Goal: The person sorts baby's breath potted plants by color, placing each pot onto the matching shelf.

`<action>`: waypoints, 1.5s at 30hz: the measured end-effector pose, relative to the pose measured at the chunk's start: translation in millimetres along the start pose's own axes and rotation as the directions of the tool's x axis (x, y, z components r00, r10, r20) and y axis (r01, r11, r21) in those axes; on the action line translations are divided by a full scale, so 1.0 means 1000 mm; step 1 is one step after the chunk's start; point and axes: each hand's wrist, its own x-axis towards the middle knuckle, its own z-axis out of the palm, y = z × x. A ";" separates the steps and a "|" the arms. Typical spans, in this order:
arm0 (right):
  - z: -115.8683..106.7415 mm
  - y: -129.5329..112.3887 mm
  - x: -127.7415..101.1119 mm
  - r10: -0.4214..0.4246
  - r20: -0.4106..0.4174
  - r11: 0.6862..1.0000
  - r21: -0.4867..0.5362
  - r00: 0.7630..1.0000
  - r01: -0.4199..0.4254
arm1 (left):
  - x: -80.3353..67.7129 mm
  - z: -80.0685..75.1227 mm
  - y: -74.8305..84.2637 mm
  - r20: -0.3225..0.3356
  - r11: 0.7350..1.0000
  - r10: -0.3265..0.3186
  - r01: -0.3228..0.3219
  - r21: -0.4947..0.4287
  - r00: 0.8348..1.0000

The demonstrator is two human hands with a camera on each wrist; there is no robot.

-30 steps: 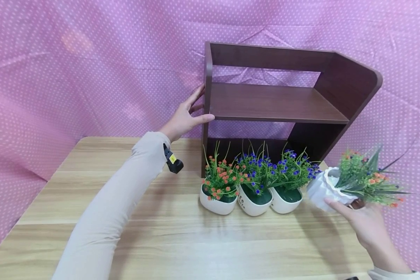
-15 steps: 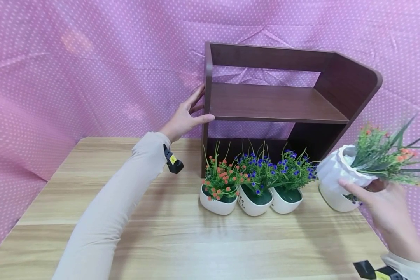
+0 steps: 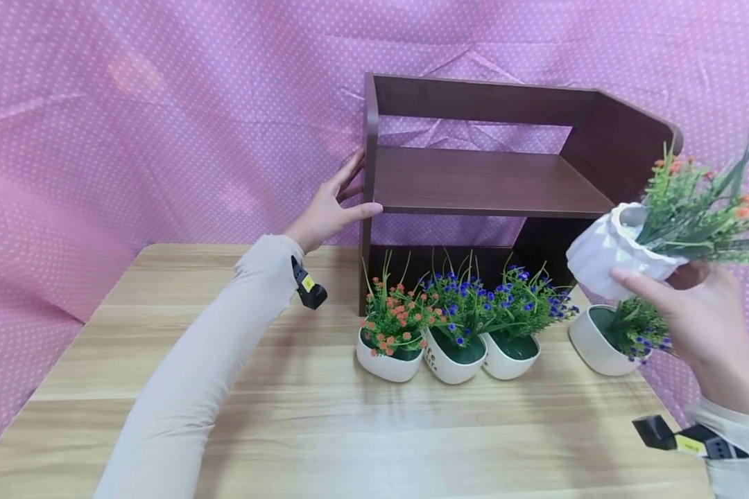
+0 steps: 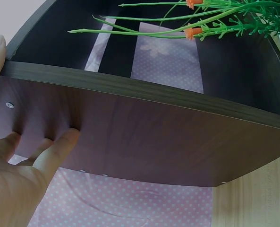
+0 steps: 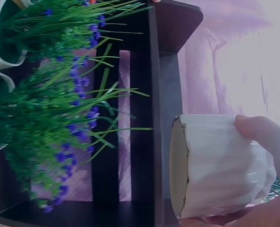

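Note:
In the head view my left hand (image 3: 331, 213) holds the near-left side panel of a dark brown two-tier shelf (image 3: 493, 181). Its fingertips press the panel's outer face, while the thumb lies across the front edge. My right hand (image 3: 702, 315) grips a white fluted flowerpot (image 3: 618, 251) with orange flowers, tipped so its plant leans right. It is raised above the table at the shelf's right front. The right wrist view shows the pot's flat base (image 5: 178, 165), the thumb on its side and fingers beneath. Nearby below stands a white pot with purple-blue flowers (image 3: 605, 353).
In front of the shelf stand an orange-flowered pot (image 3: 388, 367) and two blue-flowered pots, the middle one (image 3: 452, 367) and the right one (image 3: 510, 364), close together on the wooden table (image 3: 349, 443). Pink dotted cloth (image 3: 193, 125) hangs behind.
My right hand has lifted the white fluted flowerpot up and to the right, uncovering the purple-blue-flowered pot behind it. The left hand has stayed on the shelf.

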 end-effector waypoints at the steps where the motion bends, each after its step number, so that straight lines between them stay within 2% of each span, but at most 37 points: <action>1: 0.002 -0.002 0.003 0.001 0.004 1.000 0.006 1.000 -0.001 | -0.001 0.001 0.003 0.001 1.000 -0.001 0.001 -0.002 1.000; 4: 0.009 -0.009 0.013 -0.012 0.017 1.000 0.024 1.000 0.012 | -0.004 0.002 0.007 0.005 1.000 -0.006 0.006 -0.001 1.000; 12: 0.038 -0.033 0.040 0.024 0.064 0.999 -0.024 0.998 -0.022 | 0.004 -0.003 -0.010 -0.016 1.000 0.020 -0.020 0.015 1.000; 20: 0.074 -0.041 0.064 -0.061 0.096 0.990 0.135 0.994 0.048 | 0.007 0.000 -0.011 -0.017 1.000 -0.006 0.006 0.001 1.000; 25: 0.096 -0.042 0.078 -0.069 0.121 0.989 0.136 0.990 0.052 | 0.001 0.004 0.000 -0.006 1.000 -0.010 0.010 -0.010 1.000; 29: 0.109 -0.042 0.089 -0.043 0.137 0.997 0.067 0.990 0.034 | -0.005 0.006 0.011 0.001 1.000 -0.014 0.014 -0.005 1.000; 32: 0.117 -0.043 0.096 -0.021 0.147 1.000 0.015 0.989 0.019 | -0.006 0.006 0.012 0.002 1.000 -0.016 0.016 -0.002 1.000; 36: 0.130 -0.042 0.107 0.019 0.140 0.994 -0.108 0.990 -0.004 | -0.004 0.005 0.008 0.001 1.000 -0.014 0.014 -0.008 1.000; 42: 0.153 -0.036 0.122 0.098 0.124 0.935 -0.350 0.987 -0.049 | 0.005 0.001 -0.011 -0.010 1.000 -0.004 0.003 -0.023 1.000; 45: 0.164 -0.031 0.129 0.128 0.138 0.916 -0.395 0.982 -0.064 | 0.006 0.001 -0.014 -0.017 1.000 0.006 -0.006 -0.019 1.000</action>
